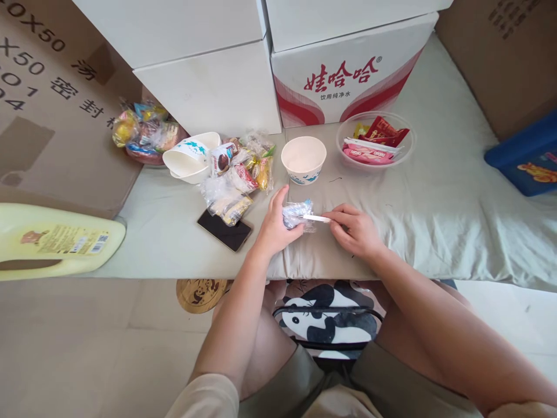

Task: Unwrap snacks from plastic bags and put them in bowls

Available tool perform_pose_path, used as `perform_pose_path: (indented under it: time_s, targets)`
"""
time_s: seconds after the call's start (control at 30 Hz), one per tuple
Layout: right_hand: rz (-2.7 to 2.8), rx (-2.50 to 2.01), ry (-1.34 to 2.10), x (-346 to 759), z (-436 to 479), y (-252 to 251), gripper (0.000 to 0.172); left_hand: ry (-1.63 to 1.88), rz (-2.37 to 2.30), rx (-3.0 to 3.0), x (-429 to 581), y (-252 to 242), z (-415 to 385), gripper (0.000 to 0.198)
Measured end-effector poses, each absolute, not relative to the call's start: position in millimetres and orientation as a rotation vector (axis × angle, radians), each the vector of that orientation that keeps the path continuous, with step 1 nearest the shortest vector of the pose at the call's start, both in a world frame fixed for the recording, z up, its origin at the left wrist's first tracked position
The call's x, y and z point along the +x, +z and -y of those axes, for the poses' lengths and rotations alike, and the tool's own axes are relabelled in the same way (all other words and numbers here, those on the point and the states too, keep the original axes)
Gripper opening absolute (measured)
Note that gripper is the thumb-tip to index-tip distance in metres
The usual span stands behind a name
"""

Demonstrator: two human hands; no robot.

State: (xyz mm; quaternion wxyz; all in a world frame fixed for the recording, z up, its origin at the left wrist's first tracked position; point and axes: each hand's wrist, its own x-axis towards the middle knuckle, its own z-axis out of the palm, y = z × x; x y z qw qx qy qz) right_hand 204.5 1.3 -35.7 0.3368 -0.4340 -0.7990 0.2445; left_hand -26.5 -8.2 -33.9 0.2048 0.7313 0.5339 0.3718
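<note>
The left hand (278, 222), thumb and fingers parted by its width, holds one clear-wrapped packet (296, 213) just on the near side of one upright paper bowl (304, 175); the right hand (355, 230) pinches one white stick (316, 218) between thumb and fingers, its tip at the packet. One phone (221, 231) lies leftward.

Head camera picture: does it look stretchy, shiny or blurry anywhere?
In the head view, the yellow jug looks stretched near the left edge; in the head view, bright glints dot the clear wrapping at the left hand, where fine detail is blurry.
</note>
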Motion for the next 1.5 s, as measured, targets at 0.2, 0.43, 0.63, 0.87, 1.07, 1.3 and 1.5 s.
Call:
perform_pose_path:
  time_s: [0.2, 0.43, 0.63, 0.87, 1.07, 1.3, 1.5]
  targets:
    - [2.073, -1.132, 0.627, 205, 2, -34, 0.030, 1.202, -1.598, 1.889, -26, -40, 7, 0.090]
    - [2.060, -1.168, 0.641, 202, 5, -30, 0.033, 1.207, -1.551, 1.874, -24, -30, 7, 0.061]
    - [1.882, -1.357, 0.537, 204, 6, -24, 0.029, 1.213, -1.639, 1.876, -23, -27, 6, 0.053]
    - [1.925, -1.246, 0.602, 200, 6, -22, 0.029, 1.170, -1.689, 1.983, -15, -25, 5, 0.052]
    - [1.998, -1.283, 0.641, 192, 5, -32, 0.032, 1.172, -1.698, 1.956, -13, -25, 4, 0.053]
    - [2.083, -1.402, 0.529, 199, 2, -35, 0.033, 1.296, -1.630, 1.659, -22, -33, -1, 0.049]
    - [2.075, -1.608, 0.414, 208, 0, -33, 0.031, 1.400, -1.661, 1.297, -31, -39, -8, 0.043]
